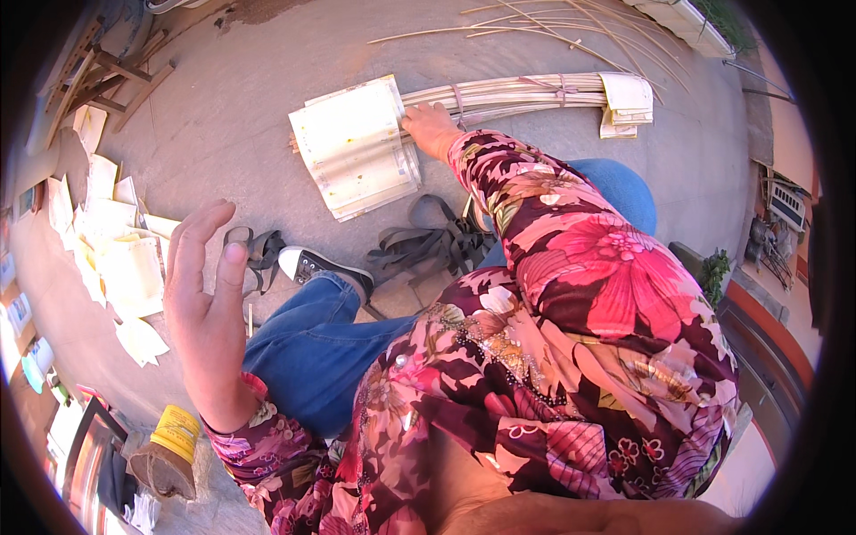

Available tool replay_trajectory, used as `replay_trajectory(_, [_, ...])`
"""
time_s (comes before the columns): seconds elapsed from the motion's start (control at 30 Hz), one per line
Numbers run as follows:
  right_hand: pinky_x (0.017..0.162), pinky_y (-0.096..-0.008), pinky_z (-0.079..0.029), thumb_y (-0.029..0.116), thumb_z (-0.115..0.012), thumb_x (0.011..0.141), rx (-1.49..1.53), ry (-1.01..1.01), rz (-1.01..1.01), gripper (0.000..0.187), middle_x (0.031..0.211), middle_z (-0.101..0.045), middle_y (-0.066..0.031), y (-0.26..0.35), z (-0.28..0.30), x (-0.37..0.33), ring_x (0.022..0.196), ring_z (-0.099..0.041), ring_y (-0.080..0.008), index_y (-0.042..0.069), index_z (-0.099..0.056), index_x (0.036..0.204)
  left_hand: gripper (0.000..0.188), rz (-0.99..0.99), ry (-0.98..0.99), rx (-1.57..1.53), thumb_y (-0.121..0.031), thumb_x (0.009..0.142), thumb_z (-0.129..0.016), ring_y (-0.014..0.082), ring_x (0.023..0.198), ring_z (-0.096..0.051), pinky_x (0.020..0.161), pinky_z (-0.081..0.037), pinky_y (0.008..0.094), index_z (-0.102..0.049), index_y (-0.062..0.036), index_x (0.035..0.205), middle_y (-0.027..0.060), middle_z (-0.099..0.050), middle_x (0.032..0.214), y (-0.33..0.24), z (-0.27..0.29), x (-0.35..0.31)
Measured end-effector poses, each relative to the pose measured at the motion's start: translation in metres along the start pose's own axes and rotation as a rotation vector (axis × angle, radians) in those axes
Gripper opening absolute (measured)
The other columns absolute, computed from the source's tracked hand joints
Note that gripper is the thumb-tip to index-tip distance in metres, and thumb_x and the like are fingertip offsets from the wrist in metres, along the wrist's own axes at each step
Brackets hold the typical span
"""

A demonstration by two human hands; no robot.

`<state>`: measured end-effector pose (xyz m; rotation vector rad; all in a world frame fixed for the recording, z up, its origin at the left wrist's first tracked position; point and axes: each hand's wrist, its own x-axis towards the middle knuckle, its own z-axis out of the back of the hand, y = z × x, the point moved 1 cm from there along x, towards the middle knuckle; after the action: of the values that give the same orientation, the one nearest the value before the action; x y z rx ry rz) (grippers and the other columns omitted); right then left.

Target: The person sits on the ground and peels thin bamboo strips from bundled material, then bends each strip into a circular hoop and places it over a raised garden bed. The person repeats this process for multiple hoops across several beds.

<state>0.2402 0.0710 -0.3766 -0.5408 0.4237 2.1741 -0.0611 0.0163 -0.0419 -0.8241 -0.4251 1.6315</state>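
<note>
My right hand (432, 129) reaches out to a long bundle of thin pale sticks (508, 94), tied at intervals with pinkish bands. Its fingers are stretched and slightly spread over the sticks, fingertips at the right edge of some off-white paper sheets (352, 147). These sheets lie folded across the bundle's left end, their lower part hanging to the ground. Another folded pale sheet (627, 98) covers the bundle's right end. My left hand (209, 308) is raised at the left, thumb and fingers apart, holding nothing. Below it on the ground spreads a pile of loose pale papers (111, 236).
Black straps (428, 236) lie tangled near my dark sneaker (325, 267). Loose sticks (553, 22) are scattered at the far right. A wooden frame (102, 80) stands far left. A yellow container (176, 432) sits near left, and a planter (687, 27) at the far right.
</note>
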Motion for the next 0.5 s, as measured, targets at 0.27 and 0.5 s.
replay_trajectory(0.27, [0.079, -0.0421, -0.049, 0.018, -0.056, 0.083, 0.321, -0.194, 0.022, 0.025, 0.1, -0.064, -0.0128, 0.037, 0.033, 0.046, 0.096, -0.062, -0.031, 0.007, -0.059, 0.105, 0.024, 0.041, -0.013, -0.005, -0.012, 0.09, -0.056, 0.0229, 0.107, -0.055, 0.095, -0.04, 0.0325, -0.059, -0.0001, 0.111, 0.0109, -0.061, 0.109, 0.011, -0.005, 0.002])
replay_trajectory(0.5, [0.081, -0.0428, -0.049, 0.038, -0.055, 0.087, 0.389, -0.025, -0.025, 0.035, 0.094, -0.066, -0.0145, 0.052, 0.052, 0.04, 0.093, -0.063, -0.032, 0.006, -0.061, 0.1, 0.027, 0.146, 0.011, -0.046, -0.017, 0.094, -0.054, 0.0217, 0.106, -0.056, 0.095, -0.04, 0.0321, -0.059, -0.0005, 0.114, 0.0112, -0.061, 0.111, 0.024, -0.009, 0.009])
